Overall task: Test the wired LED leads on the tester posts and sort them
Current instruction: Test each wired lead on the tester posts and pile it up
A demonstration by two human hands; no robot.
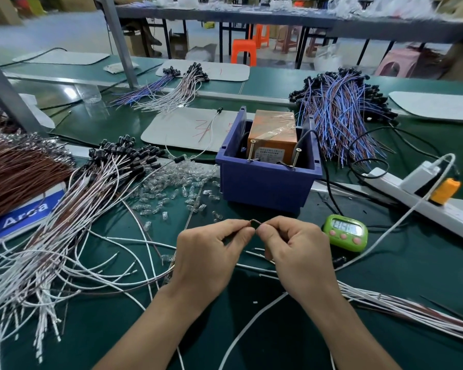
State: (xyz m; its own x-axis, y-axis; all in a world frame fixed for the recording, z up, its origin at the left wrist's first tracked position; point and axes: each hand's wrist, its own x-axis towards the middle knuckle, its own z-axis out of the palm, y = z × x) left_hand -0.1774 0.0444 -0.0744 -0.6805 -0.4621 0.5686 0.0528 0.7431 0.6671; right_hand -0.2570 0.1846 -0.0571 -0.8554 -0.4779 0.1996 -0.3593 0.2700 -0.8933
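**In hand.** One LED lead (pixel 255 223), held by its dark head. Your left hand (pixel 211 249) and right hand (pixel 297 252) each pinch it between curled thumb and forefinger, fingertips nearly meeting. Which wire below your palms belongs to it cannot be told.

**Ahead of your hands.** Blue bin (pixel 267 182) carrying two upright tester posts (pixel 251 150). The lead is well short of them, so this piece looks untested.

**Left of your left hand.** A large bundle of white-and-brown leads (pixel 91 196), probably stock still to test, with loose clear caps (pixel 177 182) beyond it.

**Far beyond the bin.**
- Two small sorted-looking groups (pixel 177 86).
- A single lead (pixel 211 129) on a marked pad (pixel 171 129).

**Right of your right hand.** A flat bundle (pixel 412 308), status unclear.

**Progress.** Early; far more is waiting than sorted.
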